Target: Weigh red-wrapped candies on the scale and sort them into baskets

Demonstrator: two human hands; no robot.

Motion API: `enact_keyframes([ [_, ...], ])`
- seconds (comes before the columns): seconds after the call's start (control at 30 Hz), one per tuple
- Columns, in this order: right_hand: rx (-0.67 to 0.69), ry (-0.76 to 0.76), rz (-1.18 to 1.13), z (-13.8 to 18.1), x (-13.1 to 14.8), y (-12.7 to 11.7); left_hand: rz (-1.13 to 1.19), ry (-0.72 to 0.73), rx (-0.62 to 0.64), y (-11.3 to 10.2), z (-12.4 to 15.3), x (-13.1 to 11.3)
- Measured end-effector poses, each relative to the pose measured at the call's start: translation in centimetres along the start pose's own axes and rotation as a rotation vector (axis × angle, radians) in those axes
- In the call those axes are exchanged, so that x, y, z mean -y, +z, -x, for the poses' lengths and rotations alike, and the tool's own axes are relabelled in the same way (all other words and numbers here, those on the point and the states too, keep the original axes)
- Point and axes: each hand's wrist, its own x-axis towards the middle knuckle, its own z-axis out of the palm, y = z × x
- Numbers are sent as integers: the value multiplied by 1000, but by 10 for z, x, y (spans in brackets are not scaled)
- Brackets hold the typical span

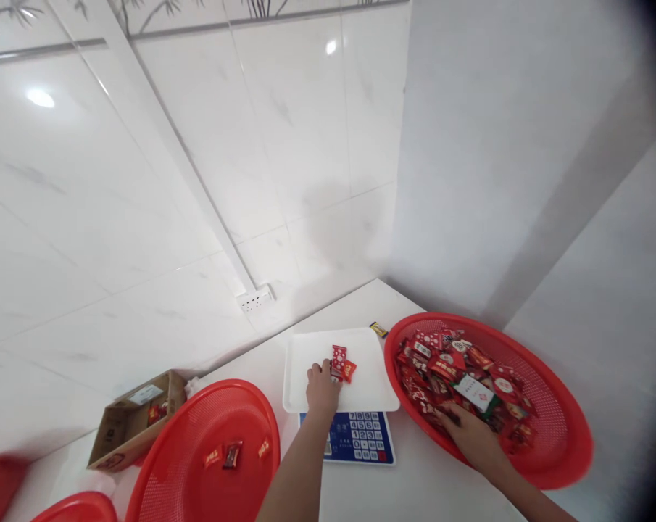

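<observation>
A white tray (360,395) sits on top of a scale with a blue keypad (360,437). My left hand (322,388) rests on the tray, its fingers touching red candy packets (341,365) that lie there. My right hand (472,435) reaches into a red mesh basket (564,428) on the right, heaped with several red wrapped candies (452,370). Its fingers are curled among the candies at the basket's near edge; what they hold is hidden.
Another red basket (186,449) at the left holds three candies (230,454). A cardboard box (129,428) stands behind it. More red baskets (77,507) show at the bottom left. One yellow packet (378,329) lies behind the tray. A wall socket (256,298) sits at the tiled wall.
</observation>
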Motion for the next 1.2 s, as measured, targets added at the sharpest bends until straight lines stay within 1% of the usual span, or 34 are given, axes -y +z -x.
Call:
enact_keyframes([
  [0.33,32,9,-48,-2,1,-1,-56,20,71,-15,-3,-2],
  [0.43,41,10,-63,-1,3,-2,-49,34,75,-20,-4,0],
  [0.5,27,7,-62,-1,3,-1,-35,35,65,-27,-3,4],
  [0.6,11,-5,-54,-2,1,-1,-16,16,30,-47,2,18],
  [0.7,22,-6,-84,-3,0,-1,52,-57,-62,-72,15,44],
  [0.73,22,-3,-95,-4,1,-1,90,-111,-109,-79,21,56],
  [0.8,15,7,-110,-3,3,-3,114,-226,-146,-91,37,87],
  [0.87,10,18,-121,-2,5,-4,122,-315,-182,-96,54,124],
  [0.9,9,22,-129,-2,5,-5,116,-331,-195,-97,62,142],
  [0.97,2,23,-143,-2,5,-4,91,-406,-118,-93,73,173],
  [1.0,-3,20,-145,-1,5,-4,37,-445,-109,-89,76,181],
  [1.03,-6,20,-141,-1,4,-3,-13,-473,-112,-83,76,183],
  [1.07,-6,21,-134,-1,3,-2,-50,-468,-133,-76,74,178],
  [1.1,-7,19,-127,-1,3,-2,-62,-423,-167,-67,71,165],
  [1.13,-8,15,-123,-1,2,-1,-24,-326,-203,-58,65,146],
  [1.17,-10,12,-118,0,2,-1,67,-181,-217,-49,58,123],
  [1.2,-11,6,-114,0,2,-1,170,-80,-219,-40,50,98],
])
